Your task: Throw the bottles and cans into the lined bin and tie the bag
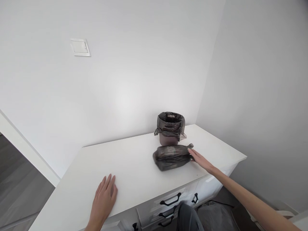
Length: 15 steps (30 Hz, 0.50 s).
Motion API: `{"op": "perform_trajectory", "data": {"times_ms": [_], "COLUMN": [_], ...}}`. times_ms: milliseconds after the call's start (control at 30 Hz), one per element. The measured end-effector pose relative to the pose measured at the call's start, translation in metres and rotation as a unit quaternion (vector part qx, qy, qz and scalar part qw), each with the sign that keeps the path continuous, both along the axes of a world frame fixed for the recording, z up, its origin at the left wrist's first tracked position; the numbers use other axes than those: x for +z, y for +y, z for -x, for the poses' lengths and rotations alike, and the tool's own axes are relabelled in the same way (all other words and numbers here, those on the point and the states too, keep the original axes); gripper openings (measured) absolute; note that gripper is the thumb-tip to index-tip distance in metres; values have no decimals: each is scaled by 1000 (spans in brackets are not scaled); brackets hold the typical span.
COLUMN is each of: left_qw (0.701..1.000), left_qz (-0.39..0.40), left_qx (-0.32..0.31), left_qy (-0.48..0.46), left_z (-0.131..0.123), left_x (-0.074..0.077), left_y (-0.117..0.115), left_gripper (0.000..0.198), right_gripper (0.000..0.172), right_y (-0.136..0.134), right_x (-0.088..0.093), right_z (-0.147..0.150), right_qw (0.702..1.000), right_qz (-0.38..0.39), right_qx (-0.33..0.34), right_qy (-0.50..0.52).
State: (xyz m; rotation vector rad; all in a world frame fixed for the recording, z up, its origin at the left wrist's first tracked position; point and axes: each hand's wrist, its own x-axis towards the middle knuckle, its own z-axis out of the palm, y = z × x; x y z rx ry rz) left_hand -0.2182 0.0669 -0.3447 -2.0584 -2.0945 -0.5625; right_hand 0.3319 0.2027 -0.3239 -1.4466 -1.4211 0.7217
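Observation:
A small bin lined with a dark plastic bag (170, 128) stands at the back of the white cabinet top (134, 163), near the wall corner. In front of it lies a tied, filled dark grey bag (171, 156) on its side. My right hand (201, 160) reaches out with fingers stretched flat, its fingertips touching the right end of that bag. My left hand (104, 198) lies flat and open on the cabinet top near the front edge, holding nothing.
White drawers with black handles (170, 201) sit below the front edge. A light switch plate (80, 47) is on the wall at upper left. More dark plastic (211, 215) lies on the floor below the cabinet. Walls close in behind and to the right.

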Motion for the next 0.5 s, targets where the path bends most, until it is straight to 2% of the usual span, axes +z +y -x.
{"op": "perform_trajectory", "data": {"times_ms": [100, 200, 300, 367, 500], "left_qw": [1000, 1000, 999, 997, 987], "left_qz": [-5, -11, -31, -51, -88], "left_qx": [-4, -8, -12, -21, -36], "left_qy": [-3, -9, -24, -50, -132], "left_z": [0, -3, -11, -20, -52], "left_x": [3, 5, 5, 8, 23], "left_y": [-2, -3, -8, -14, -33], "left_gripper": [59, 58, 57, 53, 43], "right_gripper": [56, 53, 41, 32, 23], "right_y": [-17, -33, -50, -63, -82], "right_x": [-8, -16, -20, -19, -9], "right_z": [40, 77, 106, 121, 141], "right_qw": [980, 964, 974, 982, 970], "right_qz": [68, 78, 46, -3, -90], "right_qx": [138, 193, 193, 186, 217], "right_qy": [125, 165, 108, 40, -67]}}
